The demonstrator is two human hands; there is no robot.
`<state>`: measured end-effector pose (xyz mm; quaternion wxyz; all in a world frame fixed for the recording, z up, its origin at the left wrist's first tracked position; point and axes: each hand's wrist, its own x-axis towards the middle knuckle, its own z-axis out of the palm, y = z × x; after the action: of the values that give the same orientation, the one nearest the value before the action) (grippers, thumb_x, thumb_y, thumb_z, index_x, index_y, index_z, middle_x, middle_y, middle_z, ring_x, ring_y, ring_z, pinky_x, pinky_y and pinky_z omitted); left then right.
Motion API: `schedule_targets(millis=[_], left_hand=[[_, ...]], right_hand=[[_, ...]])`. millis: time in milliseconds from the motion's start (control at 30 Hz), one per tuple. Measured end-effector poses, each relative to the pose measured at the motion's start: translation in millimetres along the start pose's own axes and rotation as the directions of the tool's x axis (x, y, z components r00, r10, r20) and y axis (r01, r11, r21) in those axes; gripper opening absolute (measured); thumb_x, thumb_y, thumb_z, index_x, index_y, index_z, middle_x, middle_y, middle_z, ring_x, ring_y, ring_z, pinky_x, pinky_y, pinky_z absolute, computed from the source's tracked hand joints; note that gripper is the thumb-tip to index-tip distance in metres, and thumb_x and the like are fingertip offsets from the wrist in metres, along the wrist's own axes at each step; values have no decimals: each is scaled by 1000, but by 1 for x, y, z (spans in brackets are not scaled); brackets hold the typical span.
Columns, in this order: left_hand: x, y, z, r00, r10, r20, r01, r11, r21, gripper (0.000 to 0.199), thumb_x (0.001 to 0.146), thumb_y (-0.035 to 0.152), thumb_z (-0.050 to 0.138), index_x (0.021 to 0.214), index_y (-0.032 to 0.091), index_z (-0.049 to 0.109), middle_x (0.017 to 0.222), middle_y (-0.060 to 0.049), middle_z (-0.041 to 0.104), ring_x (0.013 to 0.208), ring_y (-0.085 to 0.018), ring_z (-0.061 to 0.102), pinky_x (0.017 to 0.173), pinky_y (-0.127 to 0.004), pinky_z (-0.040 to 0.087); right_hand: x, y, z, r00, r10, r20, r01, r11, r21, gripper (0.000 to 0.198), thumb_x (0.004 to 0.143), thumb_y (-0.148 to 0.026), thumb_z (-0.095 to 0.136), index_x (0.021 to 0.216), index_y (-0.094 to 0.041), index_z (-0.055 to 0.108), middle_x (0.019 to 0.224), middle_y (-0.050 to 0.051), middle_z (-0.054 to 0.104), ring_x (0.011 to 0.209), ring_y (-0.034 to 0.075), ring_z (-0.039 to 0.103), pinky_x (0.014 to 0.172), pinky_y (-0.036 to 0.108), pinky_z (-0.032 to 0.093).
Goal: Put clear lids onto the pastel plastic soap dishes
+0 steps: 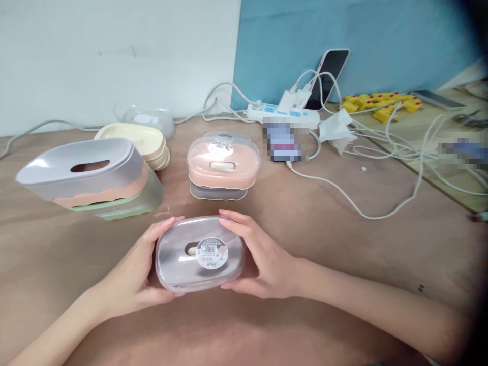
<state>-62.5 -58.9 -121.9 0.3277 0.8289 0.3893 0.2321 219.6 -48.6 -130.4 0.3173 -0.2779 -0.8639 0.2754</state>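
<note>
Between my two hands is a grey oval box [171,254] under a clear plastic cover, with a slot in its top and a round barcode sticker [212,253] on the cover. My left hand [141,269] grips its left end, fingers at the back edge and thumb at the front. Around the right end wraps my right hand [263,256], in the same hold. Just beyond, a pink box [223,175] with a clear cover sits on a grey one [219,192]. To the left, grey, pink and green oval shells [99,173] are nested in a stack.
Behind the shells are stacked cream oval pieces [129,136] and clear covers [150,119]. A power strip [284,116] with chargers, a leaning phone [328,79], another phone [282,141] and loose white cables [343,190] occupy the back right. Yellow pieces [381,103] lie farther right.
</note>
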Motion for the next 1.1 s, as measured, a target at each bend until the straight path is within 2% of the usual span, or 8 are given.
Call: schedule_targets(millis=[167, 333, 533, 667, 900, 1100], left_hand=[[-5, -2, 4, 993, -118, -20, 115, 989, -89, 102, 69, 34, 77, 146, 34, 10, 147, -12, 30, 132, -37, 38, 106, -57, 37], [-5, 1, 4, 998, -63, -23, 58, 983, -173, 102, 69, 28, 78, 145, 35, 10, 148, -10, 29, 132, -35, 38, 108, -53, 37], [-1, 6, -2, 999, -3, 47, 2, 1000, 13, 88, 75, 28, 70, 145, 31, 15, 146, -11, 28, 132, -36, 35, 105, -51, 40], [1, 7, -4, 994, -34, 106, 21, 993, 116, 85, 76, 30, 68, 145, 30, 18, 146, -13, 28, 132, -36, 34, 98, -49, 46], [1, 12, -5, 991, -101, 89, 96, 994, 60, 86, 75, 44, 70, 144, 33, 19, 145, -10, 28, 131, -34, 35, 104, -49, 40], [2, 11, -7, 984, -112, 138, 111, 994, 12, 92, 76, 47, 69, 146, 35, 11, 148, -9, 23, 133, -34, 33, 105, -49, 39]], right_hand=[[1, 3, -1, 1000, -4, -27, 6, 998, 61, 92, 74, -42, 74, 143, -18, 18, 142, 20, 33, 134, 28, 35, 106, 45, 38], [1, 2, -2, 1000, -22, -21, 23, 998, 50, 93, 73, -43, 75, 143, -18, 19, 141, 20, 36, 133, 29, 35, 105, 46, 38], [1, 1, -2, 999, -29, 15, 28, 999, 40, 92, 74, -43, 74, 142, -17, 19, 140, 21, 36, 135, 29, 34, 106, 46, 38], [2, 1, -2, 998, 6, 63, -7, 1000, 17, 90, 74, -45, 73, 141, -18, 21, 140, 21, 34, 134, 30, 34, 105, 48, 39], [4, 1, -4, 996, 34, 78, -39, 997, 60, 92, 70, -45, 76, 141, -22, 22, 138, 17, 39, 132, 29, 36, 105, 47, 38], [6, 2, -4, 997, 21, 69, -27, 997, 78, 93, 69, -49, 77, 140, -22, 23, 136, 16, 43, 130, 28, 39, 104, 45, 38]])
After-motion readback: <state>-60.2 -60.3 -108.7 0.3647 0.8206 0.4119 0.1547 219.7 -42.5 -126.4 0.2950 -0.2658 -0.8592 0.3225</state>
